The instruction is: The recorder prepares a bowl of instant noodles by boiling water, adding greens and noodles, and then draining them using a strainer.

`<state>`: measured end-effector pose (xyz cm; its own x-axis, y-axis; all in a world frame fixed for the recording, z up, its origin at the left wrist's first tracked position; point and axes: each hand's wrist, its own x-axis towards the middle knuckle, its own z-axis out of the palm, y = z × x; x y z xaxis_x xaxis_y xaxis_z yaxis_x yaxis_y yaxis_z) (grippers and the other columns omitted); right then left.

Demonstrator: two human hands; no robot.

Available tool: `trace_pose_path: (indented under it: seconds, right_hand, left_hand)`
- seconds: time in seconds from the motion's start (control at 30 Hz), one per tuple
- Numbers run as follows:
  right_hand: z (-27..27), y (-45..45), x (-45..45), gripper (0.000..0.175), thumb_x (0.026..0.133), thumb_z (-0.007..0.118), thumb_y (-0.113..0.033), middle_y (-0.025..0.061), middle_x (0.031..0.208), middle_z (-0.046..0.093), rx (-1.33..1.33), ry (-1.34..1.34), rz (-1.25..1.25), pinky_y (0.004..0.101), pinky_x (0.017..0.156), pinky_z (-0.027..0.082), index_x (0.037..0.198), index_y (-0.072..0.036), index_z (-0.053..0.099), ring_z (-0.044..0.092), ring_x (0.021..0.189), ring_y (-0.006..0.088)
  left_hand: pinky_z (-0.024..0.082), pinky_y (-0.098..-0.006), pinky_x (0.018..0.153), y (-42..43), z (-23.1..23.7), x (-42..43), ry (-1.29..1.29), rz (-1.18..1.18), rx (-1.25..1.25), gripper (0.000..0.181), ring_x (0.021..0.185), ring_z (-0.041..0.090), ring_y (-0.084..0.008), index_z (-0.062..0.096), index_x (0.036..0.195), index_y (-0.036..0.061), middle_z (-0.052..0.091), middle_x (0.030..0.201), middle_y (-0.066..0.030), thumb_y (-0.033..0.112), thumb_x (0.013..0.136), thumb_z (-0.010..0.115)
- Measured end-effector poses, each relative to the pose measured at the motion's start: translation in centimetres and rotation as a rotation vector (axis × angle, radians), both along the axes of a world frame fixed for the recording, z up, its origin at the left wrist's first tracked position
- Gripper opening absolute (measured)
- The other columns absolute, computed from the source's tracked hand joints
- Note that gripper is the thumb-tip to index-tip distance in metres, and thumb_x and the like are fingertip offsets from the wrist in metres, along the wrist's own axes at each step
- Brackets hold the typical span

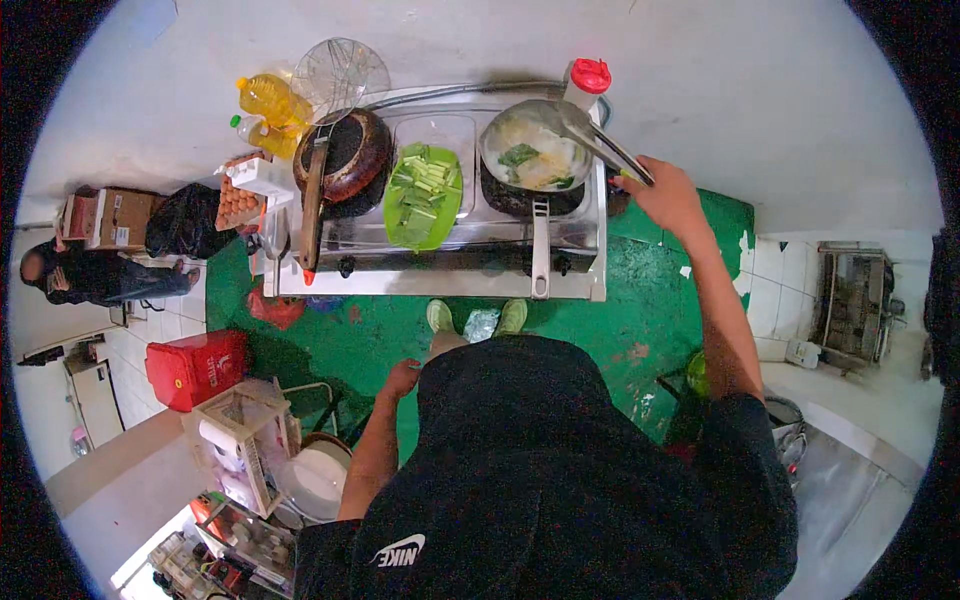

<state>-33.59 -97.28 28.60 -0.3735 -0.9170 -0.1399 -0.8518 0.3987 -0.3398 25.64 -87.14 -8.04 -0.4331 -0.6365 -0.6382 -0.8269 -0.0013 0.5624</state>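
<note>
My right hand (666, 196) is closed around the handle end of a long metal utensil (611, 154), whose head reaches over the right rim of a frying pan (514, 171). Green leaves and pale, yellowish food (536, 154) lie in the pan, which sits on the right burner, handle towards me. Low at my left side hangs my left hand (403, 377), apparently holding nothing; its fingers are partly curled and hard to make out. Between the burners, a green plastic tray (448, 217) carries cut green vegetables (420, 184). A dark, worn wok (367, 169) with a wooden handle rests on the left burner.
Oil bottles (274, 101), a wire strainer (341, 75) and an egg tray (238, 201) are left of the gas stove (442, 283). A red-lidded container (589, 82) stands behind the pan. A red box (196, 369) is on the left; another person (112, 277) is farther off.
</note>
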Motion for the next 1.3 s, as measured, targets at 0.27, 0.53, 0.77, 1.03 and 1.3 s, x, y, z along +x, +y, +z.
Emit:
trace_pose_path:
  seconds: [0.27,0.53,0.77,1.03,1.3]
  right_hand:
    - [0.9,2.3,9.2,0.052,0.080,0.066,-0.047,0.0191,0.082,0.066,-0.220,-0.415,-0.274,0.0386,0.072,0.049,0.104,0.000,0.062,0.064,0.075,0.0316]
    - [-3.2,0.9,23.8,0.053,0.079,0.070,-0.038,0.0168,0.091,0.065,-0.310,-0.819,-0.352,0.0374,0.074,0.049,0.112,0.001,0.055,0.061,0.079,0.0264]
    - [-6.3,-0.7,32.4,0.058,0.079,0.072,-0.031,0.0130,0.085,0.060,-0.311,-0.828,-0.387,0.0353,0.073,0.049,0.119,0.003,0.048,0.058,0.076,0.0230]
    - [-12.8,-3.8,33.4,0.062,0.079,0.068,-0.025,0.0279,0.106,0.057,-0.507,-0.550,-0.351,0.0427,0.084,0.046,0.124,0.009,0.042,0.059,0.097,0.0385]
    - [-19.6,-7.6,32.2,0.064,0.077,0.069,-0.024,0.0293,0.110,0.054,-0.565,-0.273,-0.378,0.0451,0.089,0.043,0.124,0.009,0.042,0.052,0.104,0.0434]
  left_hand:
    - [0.051,-0.0359,0.060,-5.3,-0.5,0.8,0.040,-0.030,0.154,0.029,0.069,0.065,-0.0252,0.061,0.108,0.0080,0.067,0.080,-0.0139,0.014,0.080,0.062]
    - [0.047,-0.0317,0.074,-11.9,7.9,-1.0,0.228,-0.147,-0.021,0.033,0.086,0.061,-0.0179,0.060,0.111,0.0036,0.066,0.091,-0.0076,0.029,0.091,0.056]
    - [0.045,-0.0368,0.086,-17.6,24.0,-13.0,0.640,0.303,0.531,0.053,0.104,0.056,-0.0184,0.054,0.122,0.0073,0.061,0.111,-0.0053,0.051,0.096,0.038]
    - [0.046,-0.0347,0.085,-19.7,24.7,-13.6,0.626,0.359,0.391,0.048,0.106,0.055,-0.0180,0.049,0.125,0.0079,0.059,0.116,-0.0061,0.046,0.097,0.040]
    - [0.046,-0.0317,0.083,-18.7,22.1,-7.2,0.453,-0.159,0.068,0.030,0.093,0.060,-0.0175,0.057,0.111,0.0025,0.063,0.105,-0.0082,0.026,0.094,0.054]
